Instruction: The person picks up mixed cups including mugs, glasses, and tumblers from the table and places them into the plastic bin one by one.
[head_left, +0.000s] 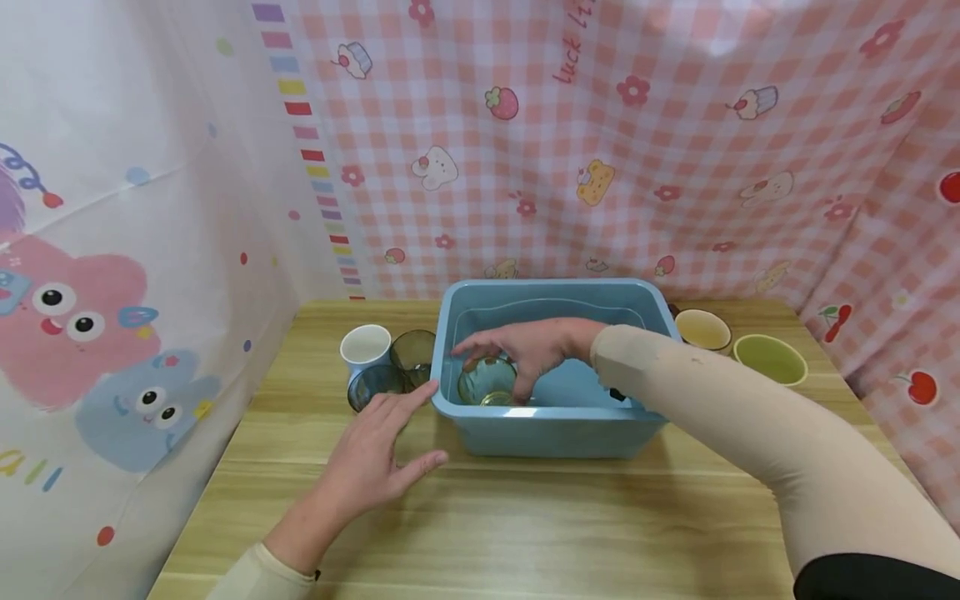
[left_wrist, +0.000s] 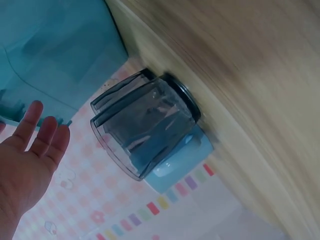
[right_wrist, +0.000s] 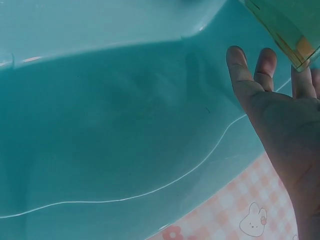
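My right hand (head_left: 536,346) reaches down into a blue plastic bin (head_left: 547,437), its thumb and fingers on opposite sides of a yellowish clear glass (head_left: 480,385) at the bin's left end. In the right wrist view a corner of that glass (right_wrist: 292,30) shows against the fingertips, two other fingers spread apart from it. My left hand (head_left: 371,458) has its fingers extended, fingertips right at the bin's front left corner. Just beyond it stand two dark clear glasses, one bluish (head_left: 372,385) and one brownish (head_left: 412,350), beside a blue mug with a white inside (head_left: 366,343).
Right of the bin are a cream-lined brown cup (head_left: 703,329) and a yellow-green cup (head_left: 770,360). A wooden table (head_left: 487,533) bears everything. Pink checked cloth (head_left: 525,217) hangs close behind the bin, with a white printed cloth (head_left: 187,275) at the left.
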